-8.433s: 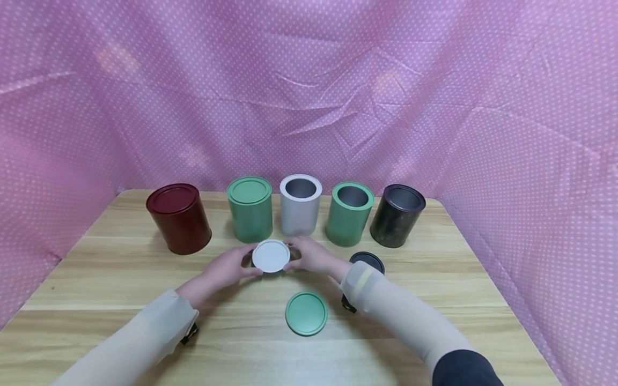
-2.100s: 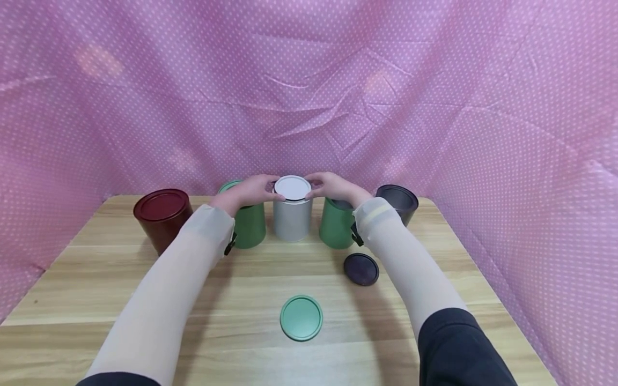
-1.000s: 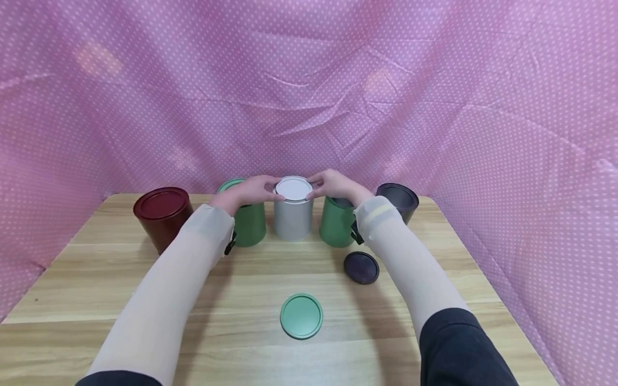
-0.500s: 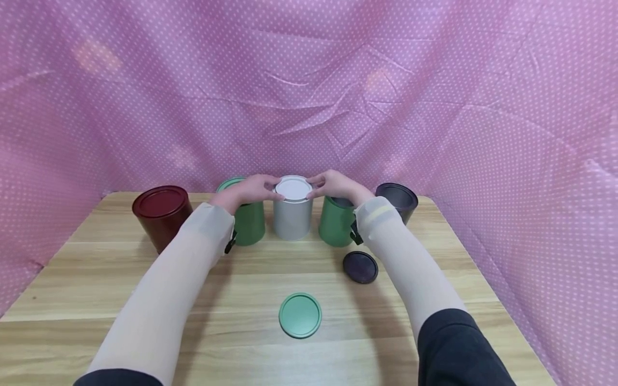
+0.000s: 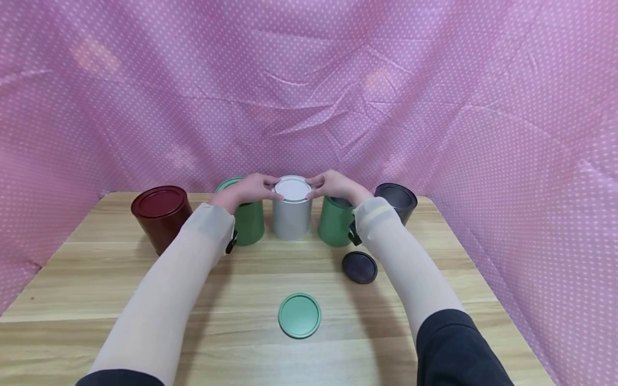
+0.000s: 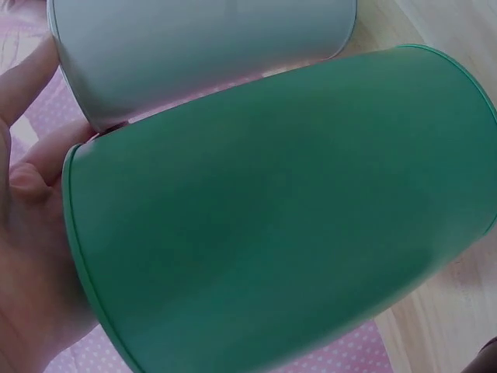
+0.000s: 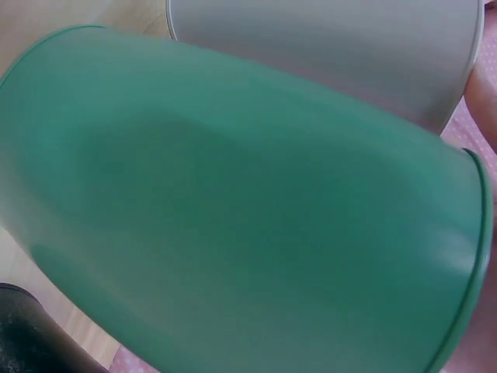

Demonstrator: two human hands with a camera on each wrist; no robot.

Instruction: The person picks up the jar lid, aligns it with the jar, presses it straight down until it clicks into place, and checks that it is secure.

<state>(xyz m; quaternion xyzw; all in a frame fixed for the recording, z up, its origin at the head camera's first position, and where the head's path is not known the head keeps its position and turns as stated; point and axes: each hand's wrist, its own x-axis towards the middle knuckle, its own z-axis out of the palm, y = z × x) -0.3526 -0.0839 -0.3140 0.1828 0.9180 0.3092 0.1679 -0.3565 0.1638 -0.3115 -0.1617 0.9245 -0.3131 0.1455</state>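
A white lid lies in the top of the white can at the middle of the row. From its left side my left hand holds the rim between thumb and fingers. Opposite, my right hand holds the right side of the rim the same way. Beneath my left wrist stands a lidded green can. Another green can, its top partly hidden, is under my right hand. In both wrist views, a green can's wall covers much of the hand.
A dark red can with its lid on stands at the far left. At the right end is an uncovered black can. A black lid and a green lid lie on the wooden table. Pink dotted cloth surrounds the table.
Both hands have carried the white lid from over the table up to the white can. The dark gap under its edge has gone as it sank into place. The hands have since stayed still.
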